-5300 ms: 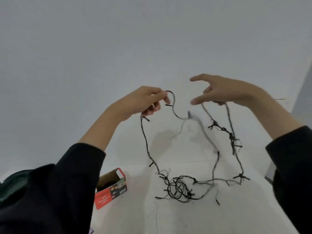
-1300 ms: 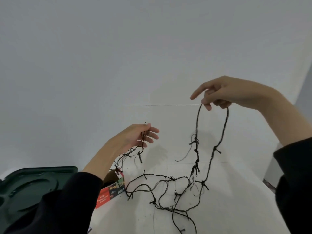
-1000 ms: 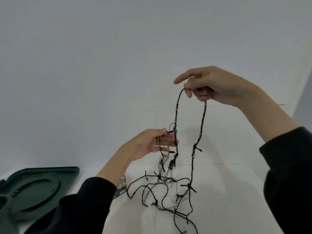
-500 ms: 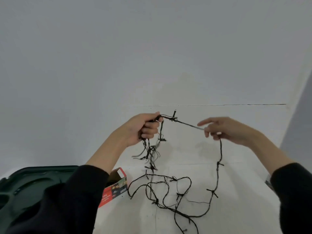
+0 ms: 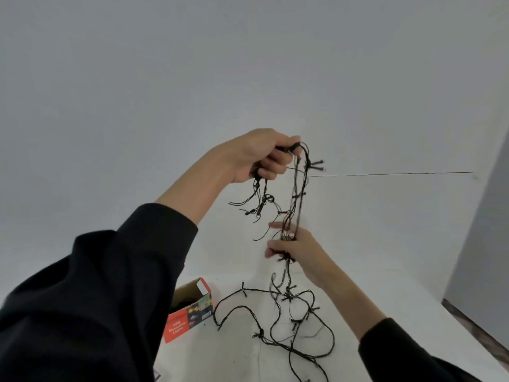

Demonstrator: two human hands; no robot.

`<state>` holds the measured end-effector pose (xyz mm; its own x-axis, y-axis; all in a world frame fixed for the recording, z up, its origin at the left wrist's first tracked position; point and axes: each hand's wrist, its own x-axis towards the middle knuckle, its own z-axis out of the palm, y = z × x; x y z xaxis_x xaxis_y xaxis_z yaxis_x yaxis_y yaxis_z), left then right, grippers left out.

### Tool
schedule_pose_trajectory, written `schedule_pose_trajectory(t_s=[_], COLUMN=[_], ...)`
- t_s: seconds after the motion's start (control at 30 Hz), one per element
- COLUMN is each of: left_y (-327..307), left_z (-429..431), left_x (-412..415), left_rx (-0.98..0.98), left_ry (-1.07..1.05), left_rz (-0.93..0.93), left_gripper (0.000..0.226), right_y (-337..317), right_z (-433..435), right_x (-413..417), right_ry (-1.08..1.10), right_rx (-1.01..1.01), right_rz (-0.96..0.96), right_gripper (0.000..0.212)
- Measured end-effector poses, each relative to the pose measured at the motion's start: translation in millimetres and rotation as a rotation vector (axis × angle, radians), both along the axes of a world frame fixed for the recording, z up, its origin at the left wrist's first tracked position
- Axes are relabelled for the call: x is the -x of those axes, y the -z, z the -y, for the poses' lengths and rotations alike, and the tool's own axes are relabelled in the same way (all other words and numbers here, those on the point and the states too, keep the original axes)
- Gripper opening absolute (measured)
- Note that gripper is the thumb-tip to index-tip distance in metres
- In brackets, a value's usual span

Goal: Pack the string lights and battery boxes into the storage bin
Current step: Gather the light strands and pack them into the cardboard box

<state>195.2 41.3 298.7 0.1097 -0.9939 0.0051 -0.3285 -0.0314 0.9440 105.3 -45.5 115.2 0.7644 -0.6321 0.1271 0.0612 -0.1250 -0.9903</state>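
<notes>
Gathering the string lights (image 5: 298,205) into loops for packing; bundling step in hand, judged well short of done, with much of the strand loose on the desk (image 5: 385,285). Left hand (image 5: 256,155) raised high, fingers (image 5: 271,164) closed around several gathered loops; right hand (image 5: 296,248) lower, fingers pinched on the hanging strand just below the loops; the rest trailing down into a tangle on the desk in front. Next move, as a guess: drawing another length up to the left hand and laying it over the held loops; slack feeding needed, since bulbs could snag in the tangle. Open red LED box (image 5: 190,310) lying on the desk, left of the tangle; storage bin not in view. White desk, scuffed in places; plain pale wall behind, a thin dark seam along it; grey panel at far right.
</notes>
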Motion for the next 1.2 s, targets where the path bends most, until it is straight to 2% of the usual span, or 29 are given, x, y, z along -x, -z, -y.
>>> schedule_pose_trajectory(t_s=[0.07, 0.1, 0.23, 0.33, 0.4, 0.5, 0.6, 0.67, 0.73, 0.8, 0.87, 0.97, 1.0, 1.07, 1.1, 1.2], left_y=[-6, -9, -15, -10, 2, 14, 19, 26, 37, 50, 64, 85, 93, 105, 111, 126], left_z=[-6, -10, -24, -30, -31, -33, -40, -45, -47, -46, -42, -36, -33, -29, -28, -25], left_x=[-7, -11, -35, -49, -57, -75, -100, -113, -120, -121, -119, -110, -106, -98, -94, -85], left_rx=[0.080, 0.118, 0.292, 0.342, 0.358, 0.449, 0.543, 0.539, 0.470, 0.369, 0.256, 0.090, 0.041, -0.030, -0.056, -0.112], left_ry=[-0.018, -0.034, -0.124, -0.221, -0.265, -0.341, -0.432, -0.518, -0.603, -0.637, -0.629, -0.581, -0.561, -0.536, -0.532, -0.546], left_rz=[-0.088, -0.131, -0.371, -0.391, -0.432, -0.599, -0.740, -0.708, -0.592, -0.476, -0.385, -0.301, -0.280, -0.246, -0.237, -0.230], left_gripper=[0.032, 0.033, 0.034, 0.035, 0.035, 0.036, 0.037, 0.038, 0.037, 0.037, 0.037, 0.036, 0.036, 0.035, 0.035, 0.036], right_y=[12, 19, 50, 66, 69, 72, 74, 66, 48, 16, -24, -86, -105, -140, -157, -203], right_z=[1, 4, 21, 32, 37, 46, 59, 67, 75, 83, 85, 75, 70, 62, 60, 62], right_x=[-2, -1, 11, 23, 31, 47, 67, 76, 77, 73, 67, 57, 54, 48, 45, 41], right_ry=[0.061, 0.087, 0.208, 0.266, 0.218, 0.129, 0.193, 0.284, 0.375, 0.424, 0.425, 0.369, 0.318, 0.240, 0.274, 0.423], right_rx=[-0.037, -0.045, -0.015, -0.023, -0.025, -0.030, -0.067, -0.160, -0.236, -0.200, -0.120, 0.050, 0.132, 0.362, 0.468, 0.639], right_rz=[-0.017, -0.036, -0.155, -0.194, -0.227, -0.337, -0.378, -0.338, -0.278, -0.225, -0.146, -0.005, -0.014, -0.177, -0.206, -0.068], right_gripper=[0.021, 0.016, 0.013, 0.010, 0.013, 0.024, 0.030, 0.025, 0.023, 0.031, 0.033, 0.021, 0.021, 0.029, 0.033, 0.036])
